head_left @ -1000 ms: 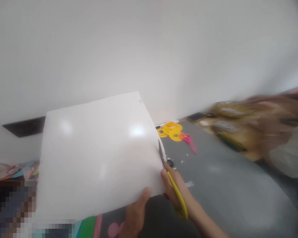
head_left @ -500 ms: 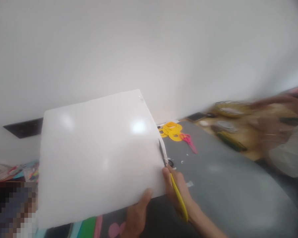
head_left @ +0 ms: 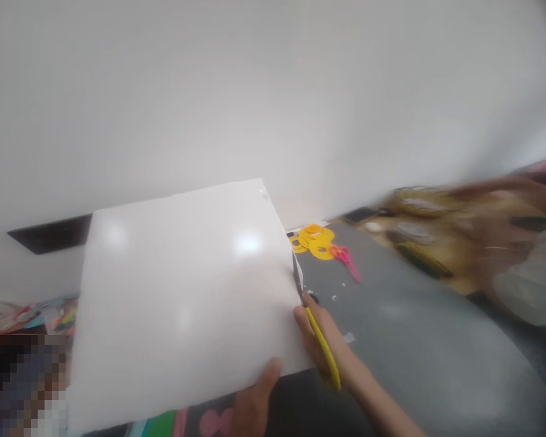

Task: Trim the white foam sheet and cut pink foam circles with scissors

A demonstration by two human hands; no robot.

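Note:
A large white glossy sheet [head_left: 177, 291] is held up above the dark table, tilted toward me. My left hand [head_left: 255, 400] grips its near edge, thumb on top and the fingers hidden underneath. Yellow-handled scissors [head_left: 323, 349] are in my right hand [head_left: 325, 340], which is closed around the handles. Their dark blades lie along the right edge of the sheet, where a thin strip curls away beside them.
Beyond the sheet lie yellow paper rings [head_left: 316, 240] and pink scissors [head_left: 348, 264] on the grey table [head_left: 391, 340], with small white scraps. Pink paper circles [head_left: 216, 422] show at the near edge. Another person's arm [head_left: 514, 185] is at the right, near a wooden surface with a basket.
The white sheet has dipped slightly, its far edge now lower in view. The scissor blades look more closed against the right edge, and my left hand has shifted down a little.

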